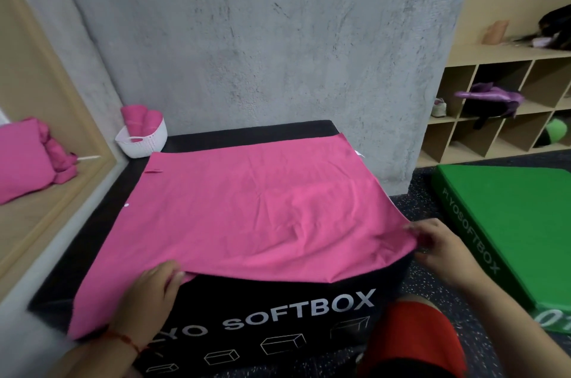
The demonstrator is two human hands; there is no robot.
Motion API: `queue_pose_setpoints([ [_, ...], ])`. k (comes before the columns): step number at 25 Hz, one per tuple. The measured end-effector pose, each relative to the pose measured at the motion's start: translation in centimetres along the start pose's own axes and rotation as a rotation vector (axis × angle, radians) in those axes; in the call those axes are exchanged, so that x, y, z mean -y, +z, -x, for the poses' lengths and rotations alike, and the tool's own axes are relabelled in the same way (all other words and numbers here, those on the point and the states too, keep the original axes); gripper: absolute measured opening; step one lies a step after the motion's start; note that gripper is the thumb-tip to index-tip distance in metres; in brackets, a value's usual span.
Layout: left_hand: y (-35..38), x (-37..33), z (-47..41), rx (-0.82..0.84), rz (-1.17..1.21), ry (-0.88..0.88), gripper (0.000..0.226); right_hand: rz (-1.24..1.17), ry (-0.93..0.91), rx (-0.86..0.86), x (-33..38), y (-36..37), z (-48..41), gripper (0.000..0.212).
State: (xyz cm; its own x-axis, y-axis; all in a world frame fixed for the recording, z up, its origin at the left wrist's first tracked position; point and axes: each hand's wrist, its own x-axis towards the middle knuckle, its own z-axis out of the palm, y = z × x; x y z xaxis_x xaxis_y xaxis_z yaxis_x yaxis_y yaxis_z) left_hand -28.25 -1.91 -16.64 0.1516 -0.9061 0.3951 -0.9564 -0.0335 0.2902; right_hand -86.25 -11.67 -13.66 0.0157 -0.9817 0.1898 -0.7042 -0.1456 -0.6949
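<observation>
Setting: grey concrete wall behind a black padded plyo box (278, 312) on speckled dark flooring.
Back left: white woven plastic basket (145, 143) of rolled pink towels (139, 118), well apart from both hands.
Left hand (154, 285): fingers curled over the near edge of the large pink cloth towel (262, 207), gripping it.
Towel: spread over the box top, lying forward of both hands; its near edge runs between them.
Right hand (435, 243): pinches the near right corner, slightly raised.
Far right: flat green padded box (509, 223).
Likely move: the near edge carried forward, both hands equally close.
</observation>
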Motion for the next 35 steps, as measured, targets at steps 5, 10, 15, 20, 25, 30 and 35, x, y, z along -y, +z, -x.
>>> queue_pose_setpoints([
  [5, -3.1, -0.7, -3.5, -0.179, -0.056, 0.153, 0.033, 0.212, -0.101, -0.187, 1.4, -1.8, -1.0, 0.034],
  [10, -3.8, 8.2, -3.3, 0.084, -0.210, 0.370, 0.051, 0.318, -0.120, -0.108, 1.9, -5.1, -3.2, 0.020],
  [15, -5.9, 11.9, -2.5, 0.088, -0.096, 0.190, 0.017, 0.210, -0.066, -0.021, 2.4, -5.7, -4.2, 0.014],
  [20, -8.3, 14.1, -3.5, 0.026, 0.175, -0.157, 0.015, -0.347, 0.260, 0.013, 4.0, -5.9, -3.9, 0.021],
  [25, -8.7, 15.0, -5.3, 0.003, 0.354, -0.260, 0.009, -0.428, 0.299, -0.053, 3.5, -5.1, -5.2, 0.022],
  [30, -8.6, 15.6, -4.9, 0.100, 0.273, -0.204, 0.014, -0.297, 0.307, -0.081, 4.0, -3.7, -5.8, 0.022],
  [35, -8.5, 17.0, -3.6, 0.216, 0.239, -0.315, 0.027, -0.288, 0.347, -0.127, 4.8, -3.4, -5.6, 0.023],
])
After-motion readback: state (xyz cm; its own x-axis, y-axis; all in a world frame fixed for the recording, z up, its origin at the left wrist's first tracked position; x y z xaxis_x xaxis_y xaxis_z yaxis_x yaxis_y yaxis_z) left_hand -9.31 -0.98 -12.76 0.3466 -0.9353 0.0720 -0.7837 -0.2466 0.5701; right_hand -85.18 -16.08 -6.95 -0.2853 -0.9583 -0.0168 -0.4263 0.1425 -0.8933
